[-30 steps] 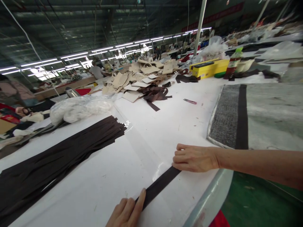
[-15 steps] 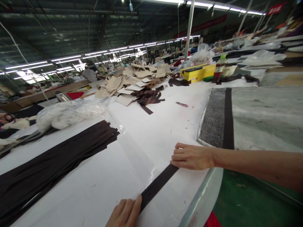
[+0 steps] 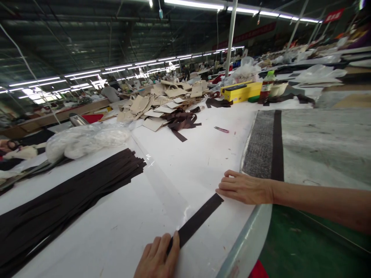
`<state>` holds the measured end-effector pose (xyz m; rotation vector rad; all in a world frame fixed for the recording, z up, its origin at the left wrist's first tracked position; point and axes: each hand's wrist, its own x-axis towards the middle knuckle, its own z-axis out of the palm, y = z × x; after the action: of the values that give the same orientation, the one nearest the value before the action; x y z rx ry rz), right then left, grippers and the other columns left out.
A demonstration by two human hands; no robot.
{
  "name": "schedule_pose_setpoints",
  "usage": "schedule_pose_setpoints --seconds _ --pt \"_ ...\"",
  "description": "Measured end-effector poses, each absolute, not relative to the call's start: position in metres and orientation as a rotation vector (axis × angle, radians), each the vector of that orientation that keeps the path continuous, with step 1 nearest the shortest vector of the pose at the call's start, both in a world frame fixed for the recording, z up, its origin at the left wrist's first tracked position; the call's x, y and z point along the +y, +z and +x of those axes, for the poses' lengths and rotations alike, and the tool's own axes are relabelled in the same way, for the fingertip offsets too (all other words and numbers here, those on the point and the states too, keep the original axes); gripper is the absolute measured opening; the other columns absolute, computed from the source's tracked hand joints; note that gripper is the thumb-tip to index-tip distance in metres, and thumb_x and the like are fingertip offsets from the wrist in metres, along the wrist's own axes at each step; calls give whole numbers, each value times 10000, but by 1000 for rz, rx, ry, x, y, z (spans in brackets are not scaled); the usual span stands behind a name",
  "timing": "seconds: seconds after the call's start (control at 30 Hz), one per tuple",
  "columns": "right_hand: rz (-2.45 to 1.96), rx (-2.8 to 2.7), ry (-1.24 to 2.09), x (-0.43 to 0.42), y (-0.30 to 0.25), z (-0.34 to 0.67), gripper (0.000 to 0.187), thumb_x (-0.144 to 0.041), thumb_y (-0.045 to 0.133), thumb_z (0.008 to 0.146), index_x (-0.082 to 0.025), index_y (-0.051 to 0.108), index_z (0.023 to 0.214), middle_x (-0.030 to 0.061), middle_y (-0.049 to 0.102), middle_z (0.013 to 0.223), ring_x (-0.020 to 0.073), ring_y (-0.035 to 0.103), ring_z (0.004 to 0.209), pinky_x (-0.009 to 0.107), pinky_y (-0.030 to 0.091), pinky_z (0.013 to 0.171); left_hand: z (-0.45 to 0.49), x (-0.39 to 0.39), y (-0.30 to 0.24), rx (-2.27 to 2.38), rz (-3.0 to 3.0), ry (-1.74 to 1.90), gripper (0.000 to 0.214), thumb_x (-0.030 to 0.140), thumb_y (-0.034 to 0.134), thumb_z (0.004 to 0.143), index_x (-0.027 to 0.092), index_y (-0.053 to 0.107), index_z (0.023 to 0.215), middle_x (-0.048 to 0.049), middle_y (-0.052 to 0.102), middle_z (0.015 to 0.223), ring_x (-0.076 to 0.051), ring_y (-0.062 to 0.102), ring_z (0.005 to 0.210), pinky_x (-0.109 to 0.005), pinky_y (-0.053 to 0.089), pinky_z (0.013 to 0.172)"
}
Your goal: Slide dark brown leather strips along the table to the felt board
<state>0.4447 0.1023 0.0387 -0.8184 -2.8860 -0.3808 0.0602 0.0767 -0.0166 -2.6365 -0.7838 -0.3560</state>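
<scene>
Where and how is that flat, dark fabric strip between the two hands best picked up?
The flat, dark fabric strip is probably best pinched at its far, straight-cut end, coming in low from the right: it lies flat on the white table, with that end's edge exposed. The right hand is next to it; the left hand covers part of the nearer portion.

Tube lamps [image 3: 194,4] in overhead rows supply light; the roof [image 3: 87,42] between them is dim. Windows [image 3: 36,97] at far left are overexposed. The white table [image 3: 188,166] is evenly bright, with small glare spots near the strip [image 3: 199,216]. The floor [image 3: 292,249] lies in shade. The foreground is reasonably sharp; distant detail is soft. Wide-angle distortion stretches the edges, and the upper right corner darkens.
</scene>
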Motion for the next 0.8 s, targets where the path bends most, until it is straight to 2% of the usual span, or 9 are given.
schedule_pose_setpoints --seconds 0.1,0.2,0.33,0.43,0.57,0.7,0.8 --pt "-999 -2688 -319 98 45 414 377 -26 284 943 -90 511 1237 101 574 971 207 491 872 396 353 836 67 71 -15 -811 -2628 -365 400 125 267 960 114 524 1267 -108 598 1047 -205 557 867 -316 439 723" --pt "-1011 -2669 -126 87 48 358 438 -47 381 898 -106 439 1328 101 573 1008 215 485 883 385 353 820 71 67 -11 -855 -2620 -356 418 61 293 917 98 512 1271 -104 600 1045 -203 553 864 -314 443 734" --pt "-968 -2741 20 69 40 305 390 -98 482 862 -111 499 1251 91 579 998 221 491 891 387 360 847 72 65 -4 -837 -2652 -305 420 63 345 900 84 485 1296 -89 603 1002 -194 544 812 -302 458 687" --pt "-1042 -2705 -85 63 30 315 399 -53 455 847 -103 511 1238 99 588 1016 221 505 876 406 360 851 72 64 0 -841 -2663 -281 438 44 373 880 88 480 1302 -77 600 972 -195 542 809 -302 466 687" --pt "-1150 -2655 -340 61 23 372 506 23 392 795 -90 486 1280 127 579 1130 239 524 962 447 339 899 76 59 -1 -935 -2611 -306 473 -14 360 842 82 490 1286 -73 593 958 -204 540 809 -328 465 696" --pt "-1397 -2530 -608 61 27 401 519 66 350 774 -102 517 1236 125 597 1063 257 536 953 464 344 874 80 56 -3 -976 -2617 -340 514 -44 351 818 105 486 1290 -57 596 944 -197 542 810 -322 466 704" --pt "-1371 -2520 -485 57 31 367 547 46 370 785 -94 463 1305 134 582 1114 264 516 978 457 338 871 81 54 -4 -1004 -2600 -348 504 -31 337 836 111 481 1298 -59 598 940 -195 550 806 -317 473 715"
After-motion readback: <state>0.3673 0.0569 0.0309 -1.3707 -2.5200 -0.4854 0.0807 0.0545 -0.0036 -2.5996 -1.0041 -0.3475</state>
